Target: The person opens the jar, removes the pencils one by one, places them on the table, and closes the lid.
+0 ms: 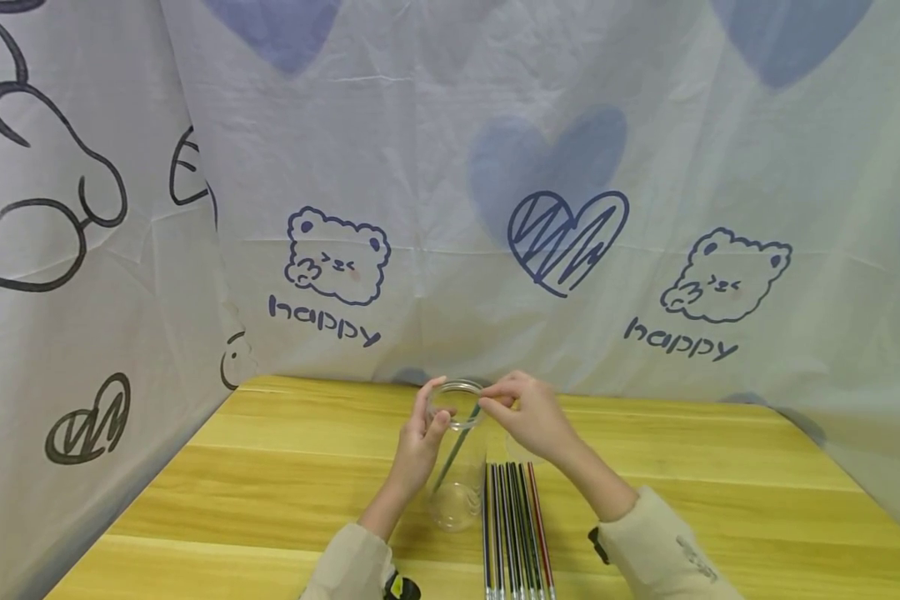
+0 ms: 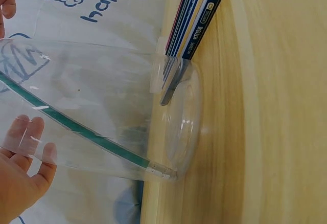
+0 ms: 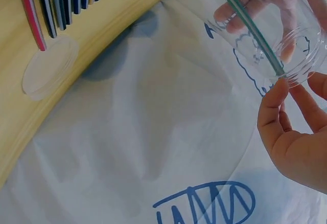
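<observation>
A clear plastic jar stands upright on the table, its round mouth toward the head camera. My left hand grips it near the rim, thumb and fingers on either side. A green pencil leans diagonally inside, its silvery end low near the jar's base. At the rim, my right hand pinches the pencil's upper end between thumb and fingertips; the very tip is hidden. Beside the jar's base, several pencils in dark colours and red lie side by side.
A clear round lid lies flat on the wooden table, just beyond the pencil row. White printed cloth hangs along the table's back edge and left side.
</observation>
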Available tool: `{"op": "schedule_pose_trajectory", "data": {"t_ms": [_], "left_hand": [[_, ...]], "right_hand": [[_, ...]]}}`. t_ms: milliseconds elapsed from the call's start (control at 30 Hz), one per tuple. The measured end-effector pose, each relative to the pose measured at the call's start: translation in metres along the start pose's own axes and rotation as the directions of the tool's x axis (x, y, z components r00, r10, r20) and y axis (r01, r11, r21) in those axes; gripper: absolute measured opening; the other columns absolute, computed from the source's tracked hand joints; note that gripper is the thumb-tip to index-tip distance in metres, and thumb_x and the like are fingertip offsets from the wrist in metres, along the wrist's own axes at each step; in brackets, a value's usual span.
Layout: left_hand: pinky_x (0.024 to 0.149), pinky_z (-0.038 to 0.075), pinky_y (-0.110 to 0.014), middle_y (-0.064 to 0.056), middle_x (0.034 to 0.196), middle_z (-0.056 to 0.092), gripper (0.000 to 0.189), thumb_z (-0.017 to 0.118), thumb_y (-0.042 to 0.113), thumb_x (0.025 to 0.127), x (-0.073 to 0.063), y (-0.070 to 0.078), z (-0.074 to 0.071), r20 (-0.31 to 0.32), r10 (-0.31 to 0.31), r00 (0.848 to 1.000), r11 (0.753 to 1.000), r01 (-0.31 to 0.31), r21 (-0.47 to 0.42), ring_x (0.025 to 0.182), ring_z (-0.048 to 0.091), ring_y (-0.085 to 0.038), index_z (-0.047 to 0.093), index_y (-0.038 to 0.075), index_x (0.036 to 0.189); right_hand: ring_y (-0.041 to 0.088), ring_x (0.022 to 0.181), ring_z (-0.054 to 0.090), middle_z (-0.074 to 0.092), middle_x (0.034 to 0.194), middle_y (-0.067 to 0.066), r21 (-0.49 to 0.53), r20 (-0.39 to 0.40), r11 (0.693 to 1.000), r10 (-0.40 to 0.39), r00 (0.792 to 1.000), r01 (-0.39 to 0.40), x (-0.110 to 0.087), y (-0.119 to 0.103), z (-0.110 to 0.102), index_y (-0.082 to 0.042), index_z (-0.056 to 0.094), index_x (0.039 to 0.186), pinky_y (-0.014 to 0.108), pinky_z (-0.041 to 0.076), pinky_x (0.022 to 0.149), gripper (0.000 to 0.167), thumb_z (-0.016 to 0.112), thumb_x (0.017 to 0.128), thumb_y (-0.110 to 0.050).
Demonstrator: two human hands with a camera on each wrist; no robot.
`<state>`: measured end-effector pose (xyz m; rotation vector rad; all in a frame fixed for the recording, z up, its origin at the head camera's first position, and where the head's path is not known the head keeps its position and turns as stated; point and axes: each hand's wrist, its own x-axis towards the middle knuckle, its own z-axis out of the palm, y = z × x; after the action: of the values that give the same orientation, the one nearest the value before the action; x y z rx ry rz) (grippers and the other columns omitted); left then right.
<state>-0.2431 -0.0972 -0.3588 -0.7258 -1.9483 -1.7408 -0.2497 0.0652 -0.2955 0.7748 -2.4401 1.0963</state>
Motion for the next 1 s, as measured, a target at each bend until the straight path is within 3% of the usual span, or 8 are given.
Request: {"op": "schedule_pose_trajectory", "data": {"t_ms": [133,267,300,400,533,733,1000], "left_hand": [[0.073,0.042,-0.039,-0.026,0.099,0.055,0.052,0.04,0.032,0.094,0.0,0.0,0.0,0.004,-0.002,1.0,1.0,0.002,-0.001,0.088,0.051,-0.036,0.028,0.001,0.134],[0.074,0.042,-0.044,-0.027,0.098,0.054,0.05,0.04,0.03,0.094,-0.001,0.001,0.0,0.0,-0.003,1.0,1.0,0.003,-0.003,0.083,0.05,-0.036,0.028,0.001,0.134],[0.074,0.042,-0.045,-0.027,0.098,0.055,0.05,0.04,0.029,0.094,-0.001,0.001,0.0,-0.002,-0.001,1.0,1.0,0.001,-0.004,0.081,0.05,-0.036,0.029,0.001,0.134],[0.071,0.041,-0.046,-0.024,0.093,0.055,0.049,0.041,0.03,0.094,0.0,0.001,0.0,-0.007,0.001,1.0,1.0,-0.001,-0.003,0.075,0.047,-0.036,0.03,0.002,0.133],[0.064,0.04,-0.038,-0.019,0.081,0.05,0.049,0.041,0.03,0.094,0.0,0.001,0.0,-0.005,-0.001,1.0,1.0,0.001,-0.001,0.068,0.042,-0.031,0.03,0.003,0.133],[0.064,0.039,-0.037,-0.014,0.08,0.049,0.048,0.041,0.029,0.094,0.0,0.001,0.001,-0.008,0.001,1.0,1.0,-0.001,-0.003,0.068,0.041,-0.031,0.031,0.003,0.133],[0.067,0.04,-0.043,-0.024,0.091,0.054,0.049,0.041,0.029,0.094,0.0,0.002,0.001,-0.006,0.003,1.0,1.0,-0.003,-0.002,0.071,0.043,-0.038,0.03,0.002,0.133]], "right_hand": [[0.018,0.077,0.052,0.057,0.088,0.006,-0.028,0.008,1.0,-0.011,1.0,0.011,0.002,-0.005,0.002,0.0,0.069,0.087,0.03,0.045,0.064,0.011,0.065,0.079,-0.007],[0.021,0.088,0.051,0.059,0.092,0.006,-0.073,0.008,0.996,-0.058,0.998,0.059,0.006,-0.01,0.004,-0.002,0.07,0.083,0.036,0.042,0.076,0.009,0.067,0.077,-0.008],[0.021,0.088,0.051,0.061,0.091,0.006,-0.085,0.012,0.994,-0.073,0.997,0.074,0.008,-0.012,0.005,-0.002,0.07,0.083,0.037,0.041,0.077,0.008,0.067,0.077,-0.007],[0.016,0.067,0.049,0.065,0.088,0.007,-0.097,0.039,0.991,-0.087,0.995,0.091,0.012,-0.015,0.005,-0.003,0.07,0.083,0.032,0.042,0.068,0.008,0.068,0.075,-0.006],[0.011,0.053,0.044,0.067,0.084,0.007,-0.099,0.062,0.993,-0.055,0.997,0.061,0.016,-0.017,0.006,-0.002,0.07,0.084,0.028,0.044,0.061,0.01,0.068,0.075,-0.004],[0.02,0.078,0.06,0.067,0.081,0.005,-0.095,0.045,0.995,-0.006,0.999,0.01,0.019,-0.018,0.009,-0.004,0.068,0.082,0.036,0.048,0.074,0.011,0.071,0.072,-0.001],[0.021,0.077,0.056,0.064,0.077,0.003,-0.127,-0.001,0.991,-0.035,0.999,0.034,0.018,-0.015,0.013,-0.004,0.067,0.078,0.034,0.047,0.072,0.01,0.072,0.07,0.0]]}}
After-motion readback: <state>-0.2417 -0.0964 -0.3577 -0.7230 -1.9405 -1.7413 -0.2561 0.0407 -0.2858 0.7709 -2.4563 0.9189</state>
